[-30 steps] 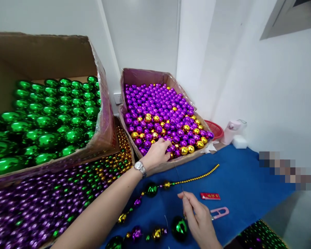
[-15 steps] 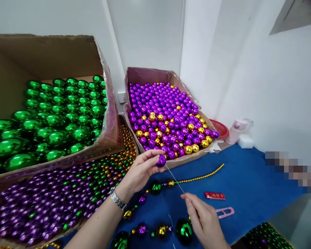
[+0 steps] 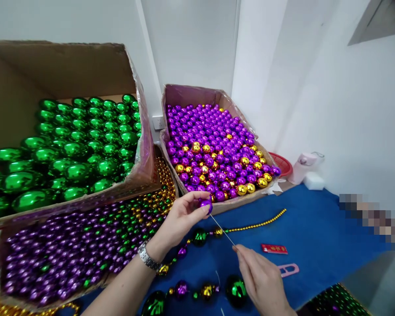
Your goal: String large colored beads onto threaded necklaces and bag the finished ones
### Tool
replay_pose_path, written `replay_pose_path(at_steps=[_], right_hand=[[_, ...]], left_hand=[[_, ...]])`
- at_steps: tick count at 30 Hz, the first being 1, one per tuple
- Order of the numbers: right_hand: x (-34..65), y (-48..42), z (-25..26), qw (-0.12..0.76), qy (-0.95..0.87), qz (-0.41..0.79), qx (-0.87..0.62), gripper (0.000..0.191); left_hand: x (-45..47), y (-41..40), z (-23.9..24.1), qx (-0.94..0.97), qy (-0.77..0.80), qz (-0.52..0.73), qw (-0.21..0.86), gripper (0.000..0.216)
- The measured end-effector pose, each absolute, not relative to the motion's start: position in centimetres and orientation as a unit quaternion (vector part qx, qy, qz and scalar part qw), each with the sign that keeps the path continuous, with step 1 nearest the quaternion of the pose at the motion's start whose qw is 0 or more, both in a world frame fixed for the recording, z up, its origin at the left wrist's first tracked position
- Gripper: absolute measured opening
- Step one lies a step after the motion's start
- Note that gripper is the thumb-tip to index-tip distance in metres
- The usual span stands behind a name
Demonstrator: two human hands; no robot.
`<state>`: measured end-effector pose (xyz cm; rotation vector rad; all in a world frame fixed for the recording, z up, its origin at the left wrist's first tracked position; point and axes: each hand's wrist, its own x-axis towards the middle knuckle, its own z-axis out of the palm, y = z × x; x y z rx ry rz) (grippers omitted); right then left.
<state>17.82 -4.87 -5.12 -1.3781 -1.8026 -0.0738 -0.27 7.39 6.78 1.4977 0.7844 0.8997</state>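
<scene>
My left hand (image 3: 181, 217) pinches a shiny purple bead (image 3: 206, 204) just in front of the box of purple and gold beads (image 3: 213, 147). My right hand (image 3: 261, 281) pinches a thin metal needle (image 3: 222, 229) whose tip touches the purple bead. Below the hands, a partly strung garland of green, gold and purple beads (image 3: 200, 237) lies on the blue cloth (image 3: 316, 232), ending in a thin gold bead string (image 3: 256, 225).
A big cardboard box of green balls (image 3: 69, 145) sits at left above a box of small purple, green and gold beads (image 3: 69, 250). A red packet (image 3: 274, 249), a pink clip (image 3: 289, 269), a red basket (image 3: 278, 162) and a pink bottle (image 3: 301, 166) lie at right near the white wall.
My left hand left the purple and gold box with one purple bead and brought it down to the needle tip. My right hand stayed almost still, holding the needle.
</scene>
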Motion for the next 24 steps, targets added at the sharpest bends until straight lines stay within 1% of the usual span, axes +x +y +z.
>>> replay_pose_path(at_steps=[3,8,12,16,21,24], right_hand=[[17.5,-4.8,-4.7,0.428,-0.715,-0.009,-0.553,0.025],[17.4,-4.9,-4.8,0.451,-0.710,0.023,-0.540,0.024],[17.4,-5.1,-5.3,0.458,-0.723,0.012,-0.516,0.022],[16.8,-5.0,-5.0,0.455,-0.734,0.029,-0.504,0.023],[16.2,-4.8,-4.9,0.441,-0.745,-0.004,-0.501,0.024],[16.2,-4.9,-5.3,0.435,-0.751,-0.015,-0.497,0.024]], left_hand=[[0.1,6.7,6.7,0.672,0.333,0.376,0.545,0.039],[0.4,5.3,6.1,0.655,0.327,0.381,0.565,0.051],[-0.3,4.6,5.6,0.625,0.330,0.407,0.579,0.052],[-1.0,4.3,5.0,0.583,0.350,0.425,0.597,0.053],[-1.5,3.6,4.0,0.600,0.378,0.452,0.541,0.054],[-1.7,2.8,3.6,0.602,0.382,0.460,0.529,0.054]])
